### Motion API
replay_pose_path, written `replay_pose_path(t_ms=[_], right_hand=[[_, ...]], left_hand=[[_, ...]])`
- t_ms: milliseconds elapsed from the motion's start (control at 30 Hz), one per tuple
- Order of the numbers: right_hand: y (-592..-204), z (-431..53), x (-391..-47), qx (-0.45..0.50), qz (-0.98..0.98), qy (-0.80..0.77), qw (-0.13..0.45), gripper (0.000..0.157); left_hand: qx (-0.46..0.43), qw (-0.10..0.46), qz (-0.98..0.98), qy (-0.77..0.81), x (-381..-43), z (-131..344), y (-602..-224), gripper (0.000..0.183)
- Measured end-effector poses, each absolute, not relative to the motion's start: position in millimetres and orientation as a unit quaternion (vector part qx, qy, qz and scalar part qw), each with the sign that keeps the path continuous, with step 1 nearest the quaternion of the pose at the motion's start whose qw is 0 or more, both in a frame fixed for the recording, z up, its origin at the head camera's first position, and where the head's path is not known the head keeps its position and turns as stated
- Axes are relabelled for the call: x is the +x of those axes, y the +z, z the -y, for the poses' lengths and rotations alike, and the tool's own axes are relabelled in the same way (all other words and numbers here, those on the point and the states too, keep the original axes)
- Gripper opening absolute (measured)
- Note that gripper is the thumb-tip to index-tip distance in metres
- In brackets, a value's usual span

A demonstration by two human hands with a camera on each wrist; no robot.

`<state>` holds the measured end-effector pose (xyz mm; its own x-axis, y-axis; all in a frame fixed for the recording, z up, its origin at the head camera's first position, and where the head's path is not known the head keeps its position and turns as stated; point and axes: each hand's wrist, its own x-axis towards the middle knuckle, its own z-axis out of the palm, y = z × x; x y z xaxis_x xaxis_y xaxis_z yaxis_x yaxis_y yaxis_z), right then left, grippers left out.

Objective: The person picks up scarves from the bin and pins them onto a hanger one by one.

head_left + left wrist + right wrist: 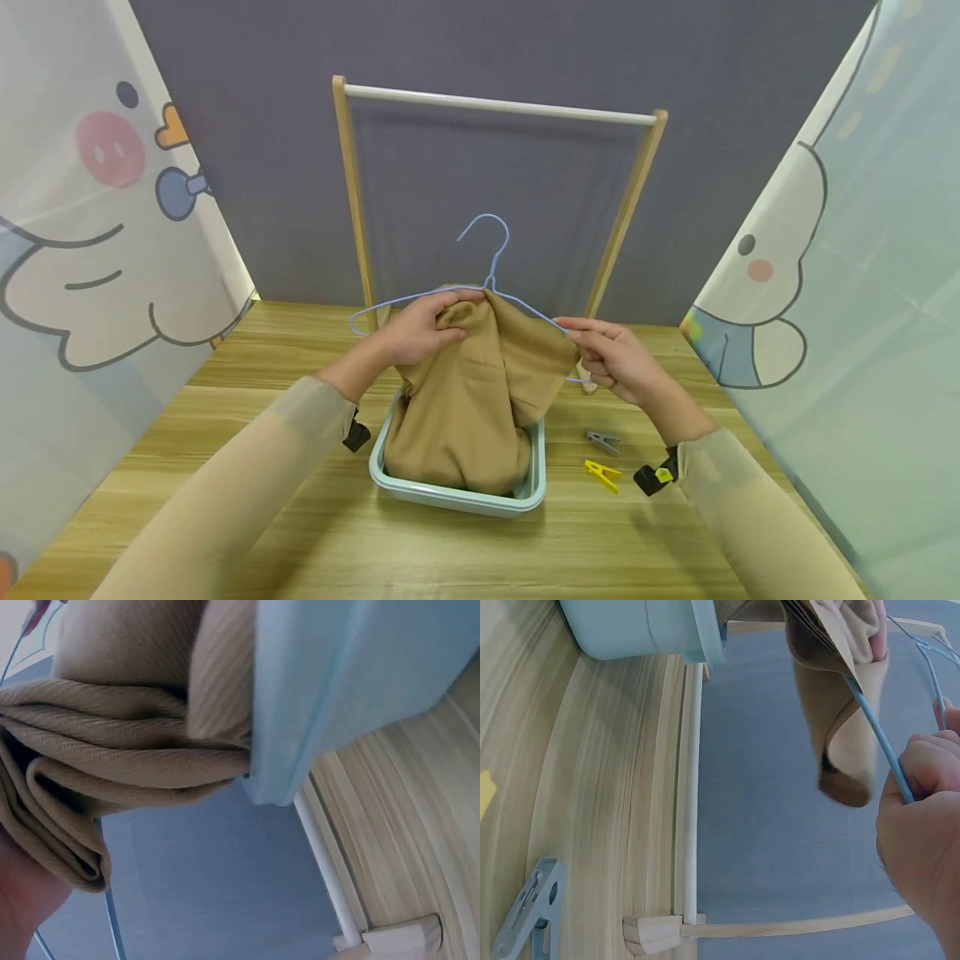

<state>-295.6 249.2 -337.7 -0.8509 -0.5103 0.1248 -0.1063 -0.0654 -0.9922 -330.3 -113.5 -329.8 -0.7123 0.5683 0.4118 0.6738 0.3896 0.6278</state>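
A tan cloth garment [468, 408] rises in folds out of a pale blue basin [457, 498], its lower part still lying inside. My left hand [420, 329] pinches the garment's upper edge against a light blue hanger's top, thumb in front; in the left wrist view the hand [26, 889] is mostly cut off. The wire hanger [492, 268] stands hook up behind the cloth. At its right arm, my right hand [618, 358] grips the wire between thumb and fingers. The right wrist view shows the hanger's lower bar [881, 735] running into the cloth's folds, where part of it is hidden.
Behind the basin stands a rack with wooden legs and a white rail [495, 104]. A grey clothespin [602, 442] and a yellow clothespin [602, 475] lie right of the basin on the wooden table [300, 517]. Printed curtains flank both sides; a grey panel backs the table.
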Motion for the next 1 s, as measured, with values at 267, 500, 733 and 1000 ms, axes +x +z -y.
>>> replay_pose_path(t_ms=[267, 500, 733, 1000], right_hand=[[-339.6, -251.7, -294.8, -0.225, -0.677, -0.691, 0.117, 0.034], [-334.5, -255.7, -294.1, -0.227, -0.681, -0.691, 0.081, 0.036], [-330.4, -260.4, -293.4, -0.226, -0.676, -0.696, 0.081, 0.034], [-331.5, -259.9, -294.1, -0.223, -0.674, -0.700, 0.082, 0.034]], left_hand=[[-0.403, 0.107, 0.868, -0.271, -322.3, 120.4, -334.4, 0.052], [-0.440, 0.248, 0.816, -0.280, -296.8, 145.1, -344.8, 0.038], [-0.357, 0.239, 0.846, -0.316, -267.5, 178.3, -365.1, 0.069], [-0.342, 0.138, 0.875, -0.313, -254.6, 180.5, -380.6, 0.075]])
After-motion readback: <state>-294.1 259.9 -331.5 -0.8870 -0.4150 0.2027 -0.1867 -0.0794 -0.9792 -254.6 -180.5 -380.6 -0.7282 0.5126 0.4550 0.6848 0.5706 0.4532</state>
